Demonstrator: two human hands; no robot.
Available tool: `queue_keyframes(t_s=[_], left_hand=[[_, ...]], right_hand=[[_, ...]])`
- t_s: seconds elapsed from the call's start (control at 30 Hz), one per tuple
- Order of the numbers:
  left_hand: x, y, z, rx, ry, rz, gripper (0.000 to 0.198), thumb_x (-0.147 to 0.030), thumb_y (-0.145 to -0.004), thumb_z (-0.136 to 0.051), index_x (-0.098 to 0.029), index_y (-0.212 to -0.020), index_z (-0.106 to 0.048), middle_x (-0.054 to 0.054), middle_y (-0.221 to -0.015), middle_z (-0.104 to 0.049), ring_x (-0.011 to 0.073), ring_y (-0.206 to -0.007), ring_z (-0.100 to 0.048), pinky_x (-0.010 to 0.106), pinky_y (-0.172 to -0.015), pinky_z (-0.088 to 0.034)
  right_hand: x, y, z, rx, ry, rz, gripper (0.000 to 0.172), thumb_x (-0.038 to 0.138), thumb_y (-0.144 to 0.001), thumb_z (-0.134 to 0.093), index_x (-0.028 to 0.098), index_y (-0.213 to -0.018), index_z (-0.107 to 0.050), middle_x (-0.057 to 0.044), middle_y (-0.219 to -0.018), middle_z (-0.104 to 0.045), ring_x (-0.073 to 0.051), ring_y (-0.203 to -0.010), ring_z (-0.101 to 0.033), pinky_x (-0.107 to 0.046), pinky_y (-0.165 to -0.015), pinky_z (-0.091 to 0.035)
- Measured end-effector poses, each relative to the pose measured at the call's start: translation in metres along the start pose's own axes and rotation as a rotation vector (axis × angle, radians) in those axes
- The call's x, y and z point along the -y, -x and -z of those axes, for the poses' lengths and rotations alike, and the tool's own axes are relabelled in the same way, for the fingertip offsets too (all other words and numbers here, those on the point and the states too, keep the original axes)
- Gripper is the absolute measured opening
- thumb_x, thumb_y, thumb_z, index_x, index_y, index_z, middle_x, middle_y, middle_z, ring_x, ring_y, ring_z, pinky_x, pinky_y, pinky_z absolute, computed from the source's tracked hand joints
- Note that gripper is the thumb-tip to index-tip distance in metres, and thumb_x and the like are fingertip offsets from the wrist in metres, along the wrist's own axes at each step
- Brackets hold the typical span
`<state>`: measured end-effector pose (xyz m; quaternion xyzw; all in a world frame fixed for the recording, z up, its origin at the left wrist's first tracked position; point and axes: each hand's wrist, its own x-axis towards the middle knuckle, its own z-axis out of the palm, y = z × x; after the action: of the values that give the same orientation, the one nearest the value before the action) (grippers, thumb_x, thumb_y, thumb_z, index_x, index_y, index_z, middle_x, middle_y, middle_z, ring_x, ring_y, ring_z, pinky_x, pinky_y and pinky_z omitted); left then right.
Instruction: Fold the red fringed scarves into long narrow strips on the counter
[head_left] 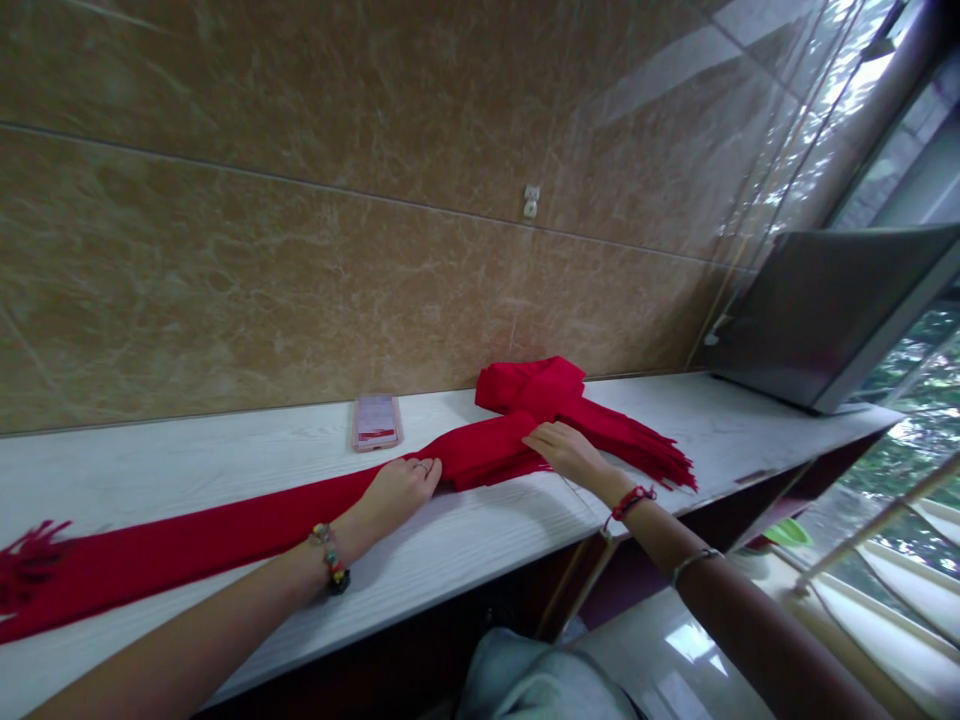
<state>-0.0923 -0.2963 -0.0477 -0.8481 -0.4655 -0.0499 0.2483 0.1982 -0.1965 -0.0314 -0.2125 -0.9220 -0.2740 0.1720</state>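
Note:
A long red scarf point(247, 535) with fringed ends lies lengthwise along a white wood-grain counter point(450, 550). My left hand point(405, 490) has its fingers curled on the scarf near its middle, where a folded section begins. Farther right, my right hand point(562, 448) grips the edge of that folded section, with the thumb hidden. Just beyond it sits a bunched red heap of cloth point(531, 385), with a fringed end point(652, 450) spreading to the right. I cannot tell whether the heap is part of the same scarf.
A phone point(377, 422) lies behind the scarf, near the brown marble wall point(300, 300). At the counter's right end stands a large grey box-like object point(832, 310) by the window. Below are open shelves and a green bowl-like thing point(789, 533).

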Motion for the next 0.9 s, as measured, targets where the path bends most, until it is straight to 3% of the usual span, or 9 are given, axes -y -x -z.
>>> queue_keyframes(t_s=[0.17,0.3,0.37,0.53,0.67,0.9], left_hand=[[-0.002,-0.009,0.013,-0.028,-0.034,0.011,0.046,-0.003,-0.081,-0.040,-0.012,-0.126,-0.040,0.017,-0.121,-0.049,0.0237,-0.106,-0.052,0.037,-0.085,-0.046],[-0.005,-0.015,0.014,0.102,-0.050,0.026,0.049,0.004,-0.079,-0.034,-0.009,-0.126,-0.039,0.020,-0.117,-0.051,0.0212,-0.089,-0.062,0.031,-0.068,-0.053],[-0.001,-0.018,0.016,0.110,-0.040,-0.001,0.048,0.005,-0.078,-0.032,-0.007,-0.124,-0.041,0.020,-0.115,-0.053,0.0219,-0.089,-0.062,0.032,-0.068,-0.054],[0.010,-0.023,0.021,-0.021,-0.023,-0.038,0.049,0.008,-0.076,-0.026,-0.001,-0.121,-0.043,0.024,-0.128,-0.042,0.0263,-0.123,-0.036,0.040,-0.097,-0.039],[0.006,-0.018,0.018,0.010,0.010,-0.047,0.054,0.008,-0.077,-0.022,-0.004,-0.126,-0.038,0.022,-0.134,-0.035,0.0253,-0.127,-0.026,0.043,-0.099,-0.036],[0.002,-0.013,0.018,0.109,0.096,-0.115,0.062,0.007,-0.074,-0.023,-0.011,-0.134,-0.026,0.014,-0.142,-0.020,0.0205,-0.132,-0.009,0.039,-0.102,-0.027]], right_hand=[[-0.002,-0.005,0.003,0.004,0.004,-0.019,0.023,0.014,-0.087,-0.041,0.015,-0.099,-0.060,-0.009,-0.091,-0.060,-0.018,-0.082,-0.051,-0.030,-0.071,-0.038],[0.001,-0.008,0.004,0.003,0.030,-0.058,0.020,0.015,-0.086,-0.042,0.015,-0.096,-0.060,-0.008,-0.082,-0.058,-0.018,-0.075,-0.048,-0.031,-0.067,-0.036],[0.000,-0.009,0.005,-0.003,0.035,-0.058,0.019,0.015,-0.086,-0.042,0.015,-0.093,-0.060,-0.007,-0.079,-0.058,-0.018,-0.073,-0.047,-0.031,-0.067,-0.035],[-0.005,-0.007,0.004,-0.071,0.020,-0.067,0.024,0.013,-0.087,-0.038,0.013,-0.094,-0.061,-0.009,-0.082,-0.058,-0.018,-0.073,-0.046,-0.031,-0.068,-0.037],[0.001,0.002,-0.002,-0.108,-0.020,-0.070,0.026,0.012,-0.088,-0.036,0.012,-0.098,-0.061,-0.010,-0.086,-0.060,-0.018,-0.076,-0.049,-0.032,-0.070,-0.039],[0.007,0.009,-0.005,-0.046,-0.040,-0.037,0.025,0.014,-0.087,-0.040,0.012,-0.100,-0.061,-0.010,-0.084,-0.063,-0.018,-0.074,-0.053,-0.032,-0.066,-0.039]])
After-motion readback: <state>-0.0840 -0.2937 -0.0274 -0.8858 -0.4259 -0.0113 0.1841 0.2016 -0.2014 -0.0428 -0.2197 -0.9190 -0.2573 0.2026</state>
